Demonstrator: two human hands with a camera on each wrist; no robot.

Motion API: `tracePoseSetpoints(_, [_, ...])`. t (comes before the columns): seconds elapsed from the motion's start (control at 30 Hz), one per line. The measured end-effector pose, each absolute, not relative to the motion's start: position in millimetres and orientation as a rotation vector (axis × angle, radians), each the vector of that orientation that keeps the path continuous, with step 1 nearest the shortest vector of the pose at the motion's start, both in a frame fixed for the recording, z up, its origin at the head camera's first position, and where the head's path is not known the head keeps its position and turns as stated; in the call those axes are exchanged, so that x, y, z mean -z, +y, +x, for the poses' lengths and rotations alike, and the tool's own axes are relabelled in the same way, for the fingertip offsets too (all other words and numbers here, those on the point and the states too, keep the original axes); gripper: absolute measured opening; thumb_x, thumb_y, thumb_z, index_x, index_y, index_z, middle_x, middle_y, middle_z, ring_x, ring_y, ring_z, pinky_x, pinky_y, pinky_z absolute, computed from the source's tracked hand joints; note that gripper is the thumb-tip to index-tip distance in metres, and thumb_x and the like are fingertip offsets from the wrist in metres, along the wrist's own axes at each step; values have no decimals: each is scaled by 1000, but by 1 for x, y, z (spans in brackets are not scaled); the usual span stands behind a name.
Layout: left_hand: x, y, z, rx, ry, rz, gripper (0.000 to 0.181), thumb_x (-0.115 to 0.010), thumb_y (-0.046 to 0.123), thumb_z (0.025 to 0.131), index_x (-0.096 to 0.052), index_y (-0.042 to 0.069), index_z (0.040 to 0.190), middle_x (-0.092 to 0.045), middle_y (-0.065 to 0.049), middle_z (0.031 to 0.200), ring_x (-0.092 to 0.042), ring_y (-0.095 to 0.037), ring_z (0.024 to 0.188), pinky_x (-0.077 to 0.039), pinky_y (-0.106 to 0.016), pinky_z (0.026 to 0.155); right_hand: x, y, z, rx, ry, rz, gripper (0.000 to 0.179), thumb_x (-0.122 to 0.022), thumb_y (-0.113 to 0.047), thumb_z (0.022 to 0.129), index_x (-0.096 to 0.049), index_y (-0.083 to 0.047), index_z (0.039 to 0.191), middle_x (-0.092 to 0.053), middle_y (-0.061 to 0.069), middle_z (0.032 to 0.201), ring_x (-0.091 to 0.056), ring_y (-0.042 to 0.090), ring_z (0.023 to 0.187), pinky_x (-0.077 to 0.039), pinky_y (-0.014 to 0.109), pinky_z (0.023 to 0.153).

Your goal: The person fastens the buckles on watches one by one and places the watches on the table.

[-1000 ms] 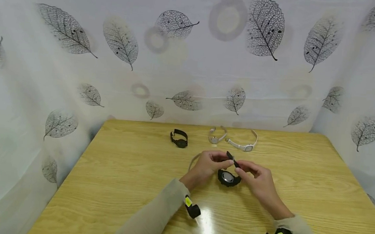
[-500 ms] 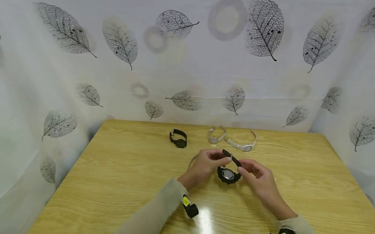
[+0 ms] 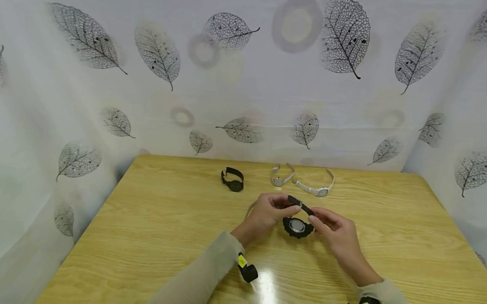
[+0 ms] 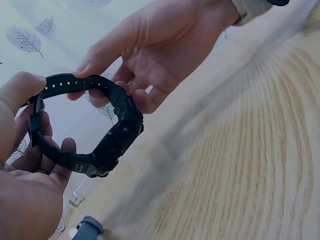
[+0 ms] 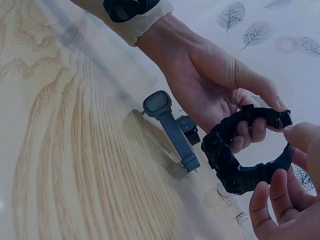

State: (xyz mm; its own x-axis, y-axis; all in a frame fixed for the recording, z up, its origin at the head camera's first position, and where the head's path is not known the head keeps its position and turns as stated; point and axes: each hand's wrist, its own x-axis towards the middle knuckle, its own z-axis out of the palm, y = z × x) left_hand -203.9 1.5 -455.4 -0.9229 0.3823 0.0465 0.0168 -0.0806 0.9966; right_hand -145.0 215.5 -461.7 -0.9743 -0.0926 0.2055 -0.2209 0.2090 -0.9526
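A chunky black watch (image 3: 297, 226) with a round pale face is held just above the wooden table (image 3: 167, 222), between both hands. My left hand (image 3: 287, 205) pinches one strap end with thumb and fingers. My right hand (image 3: 313, 220) pinches the other strap near the case. In the left wrist view the black watch (image 4: 117, 135) forms a near-closed loop, with my left thumb on the holed strap. In the right wrist view the watch (image 5: 235, 167) hangs between the left hand (image 5: 260, 117) and the right hand (image 5: 295, 150).
A grey watch (image 5: 167, 122) with a square face lies flat on the table under my left hand. Near the back edge lie a small black watch (image 3: 233, 180), a beige watch (image 3: 279, 177) and a white watch (image 3: 316, 189). Leaf-print cloth walls surround the table.
The raised strap end has swung left and down toward my left hand, so the two straps now meet in a loop. Both hands stayed over the table's middle.
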Motion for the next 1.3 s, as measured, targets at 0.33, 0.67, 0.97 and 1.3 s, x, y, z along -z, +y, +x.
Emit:
tracePoseSetpoints(0.33, [457,6,-201,-2067,1884,531,16,-82,17,90,-79,6,103,-77,-5,98,-70,-15,88,-59,-27,77,460,208,-145,-1914,-2350,295,35,-68,-18,101,-68,3,129,-71,18,116,-70,15,90,-63,39,71])
tracePoseSetpoints(0.67, [456,6,-200,-2065,1922,452,19,-82,23,90,-79,9,103,-76,-4,101,-71,-17,94,-58,-28,83,461,211,-146,-1896,-2374,270,34,-67,-22,102,-68,-1,130,-69,24,111,-68,24,84,-63,36,70])
tracePoseSetpoints(0.97, [448,6,-199,-2009,2068,560,17,-85,22,88,-79,11,99,-76,-1,93,-71,-19,82,-62,-39,74,441,226,-154,-1739,-2383,429,31,-65,-13,103,-67,-7,133,-66,19,117,-67,22,81,-60,34,66])
tracePoseSetpoints(1.3, [450,14,-197,-1860,2339,688,17,-83,26,89,-76,12,85,-70,6,77,-61,-8,59,-54,-21,54,402,214,-172,-1268,-2588,762,32,-74,-15,97,-72,-14,129,-63,1,108,-54,15,77,-50,28,64])
